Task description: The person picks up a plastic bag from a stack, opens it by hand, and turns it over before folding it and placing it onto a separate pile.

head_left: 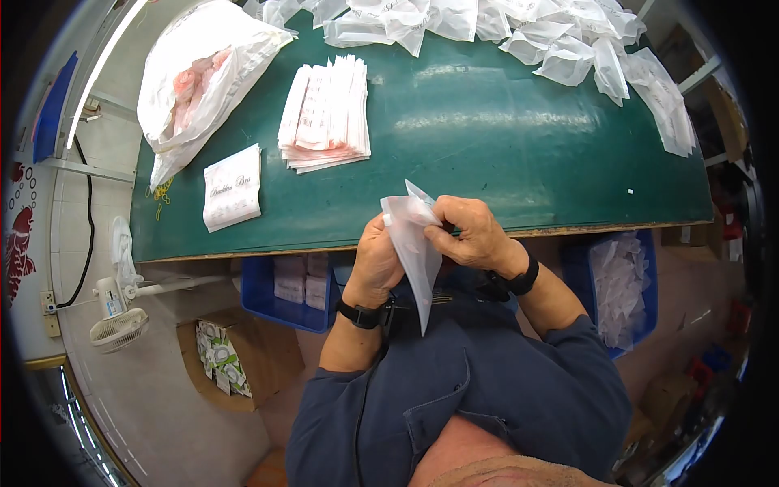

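A translucent frosted plastic bag (418, 247) hangs between my hands at the table's front edge, its pointed lower end towards my shirt. My left hand (378, 258) holds the bag's left side, its fingers partly behind the plastic. At the bag's upper right, my right hand (471, 233) pinches the edge between thumb and fingers. Something pinkish shows faintly through the upper part of the bag. Beyond the hands, on the green table (487, 162), lies a stack of printed white packets (324, 114). One printed packet (232, 188) lies by itself to the left.
A large white sack (203, 73) with pink items stands at the back left. Many translucent bags (568, 61) line the far edge. Below the table are blue bins (304, 319) (619, 349), a cardboard box (268, 365) and a fan (119, 329).
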### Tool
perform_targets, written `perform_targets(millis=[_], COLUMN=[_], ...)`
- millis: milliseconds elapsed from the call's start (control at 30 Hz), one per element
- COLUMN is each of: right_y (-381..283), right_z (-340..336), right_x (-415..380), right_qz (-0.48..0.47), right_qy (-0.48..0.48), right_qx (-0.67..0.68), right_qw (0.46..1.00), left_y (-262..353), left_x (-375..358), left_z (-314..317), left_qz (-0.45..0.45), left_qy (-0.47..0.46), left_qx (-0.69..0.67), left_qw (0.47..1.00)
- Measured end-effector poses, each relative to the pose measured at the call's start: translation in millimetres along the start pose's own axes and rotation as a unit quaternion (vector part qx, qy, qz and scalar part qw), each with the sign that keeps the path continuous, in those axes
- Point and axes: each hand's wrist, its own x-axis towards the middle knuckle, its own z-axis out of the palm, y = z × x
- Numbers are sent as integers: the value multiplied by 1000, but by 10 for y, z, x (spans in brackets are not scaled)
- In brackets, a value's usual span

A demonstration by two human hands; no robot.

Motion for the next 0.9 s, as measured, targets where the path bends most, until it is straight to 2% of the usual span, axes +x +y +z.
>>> perform_targets(millis=[67,100,200,233,333,367,400,467,500,633,733,800,900], right_y=[-19,-40,-95,-109,-92,-91,-94,-117,-115,-107,-128,-150,-161], right_z=[-20,-32,7,16,-45,-47,-38,8,25,66,64,52,-50], right_x=[18,39,72,83,101,72,65,124,167,154,125,49,81], right_qz=[29,43,36,30,30,37,42,-2,-29,-41,-50,-43,47], right_qy=[3,3,1,0,-9,-11,-12,8,19,22,10,7,54], right_qx=[31,47,43,42,34,31,31,28,26,20,-12,-24,24], right_qw=[999,998,998,999,999,999,999,1000,999,999,999,999,997], left_y=[-4,24,71,53,86,68,91,130,142,159,122,92,97], left_x=[3,8,-57,-91,-124,-124,-104,-97,-85,-51,-78,-83,-42], left_z=[19,46,118,62,-141,-173,-98,14,14,10,-57,-78,-106], left_qz=[49,50,187,185,315,311,271,194,197,245,339,345,376], left_qy=[-6,-6,20,22,44,44,51,73,76,8,58,48,30], left_qx=[83,82,243,242,369,370,333,253,254,316,407,404,396], left_qw=[995,995,952,952,873,874,902,945,944,917,846,846,837])
